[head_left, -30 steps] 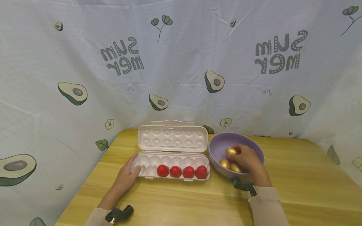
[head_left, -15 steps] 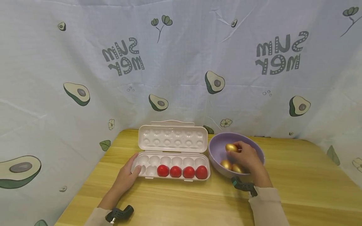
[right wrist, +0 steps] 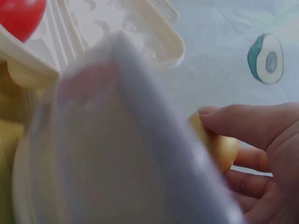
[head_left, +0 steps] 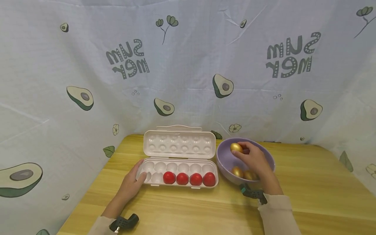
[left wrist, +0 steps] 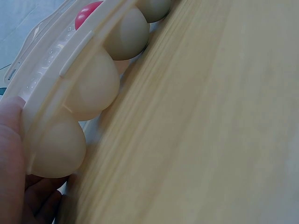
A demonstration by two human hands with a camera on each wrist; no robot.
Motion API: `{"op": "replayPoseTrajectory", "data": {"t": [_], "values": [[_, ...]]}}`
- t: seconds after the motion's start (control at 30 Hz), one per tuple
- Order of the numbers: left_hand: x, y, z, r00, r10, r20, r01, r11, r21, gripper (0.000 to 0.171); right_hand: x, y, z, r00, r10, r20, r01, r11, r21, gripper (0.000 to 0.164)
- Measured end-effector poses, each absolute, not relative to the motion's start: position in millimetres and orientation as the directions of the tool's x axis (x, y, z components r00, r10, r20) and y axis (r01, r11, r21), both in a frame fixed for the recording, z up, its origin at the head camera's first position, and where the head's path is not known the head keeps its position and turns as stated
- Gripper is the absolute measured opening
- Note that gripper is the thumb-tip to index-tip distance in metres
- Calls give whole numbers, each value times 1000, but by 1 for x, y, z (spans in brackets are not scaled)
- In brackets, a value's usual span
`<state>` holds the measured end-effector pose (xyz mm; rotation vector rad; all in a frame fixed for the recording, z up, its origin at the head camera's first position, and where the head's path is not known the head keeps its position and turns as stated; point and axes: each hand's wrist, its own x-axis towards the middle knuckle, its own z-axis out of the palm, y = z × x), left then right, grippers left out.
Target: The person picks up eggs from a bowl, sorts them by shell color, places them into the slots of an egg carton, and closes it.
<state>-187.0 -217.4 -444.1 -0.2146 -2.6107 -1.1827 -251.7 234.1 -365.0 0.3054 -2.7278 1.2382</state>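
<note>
My left hand (head_left: 132,179) grips the left end of an open cream egg box (head_left: 179,143); in the left wrist view its thumb (left wrist: 10,158) lies over the rim, with fingers under the rounded cups. Several red eggs (head_left: 182,178) fill the right part of the box's front row. Above the purple bowl (head_left: 225,160), my right hand (head_left: 255,158) pinches a gold egg (head_left: 236,148) between thumb and fingertips. In the right wrist view the blurred bowl wall partly hides that gold egg (right wrist: 224,151). Two more gold eggs (head_left: 237,171) lie in the bowl's near side.
The box's lid is hinged back toward a white curtain (head_left: 188,65) printed with avocados. Box and bowl stand side by side on a wooden table (head_left: 188,209). Dark camera mounts (head_left: 124,222) sit on both wrists.
My right hand has lifted the gold egg up and slightly left, away from the other two, which have shifted a little rightward. My left hand and the egg box stay where they were.
</note>
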Motion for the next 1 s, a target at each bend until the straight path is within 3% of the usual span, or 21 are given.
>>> {"op": "replayPoseTrajectory", "data": {"t": [0.37,1.0], "values": [[-190,-219,-448,-948,27,316,255,658,708,54,-246,213,-350,-933,-161,321,-355,541,-762,53],[-190,-222,-448,-935,43,352,292,654,698,53,-236,176,-348,-926,-199,322,-378,488,-787,52]]}}
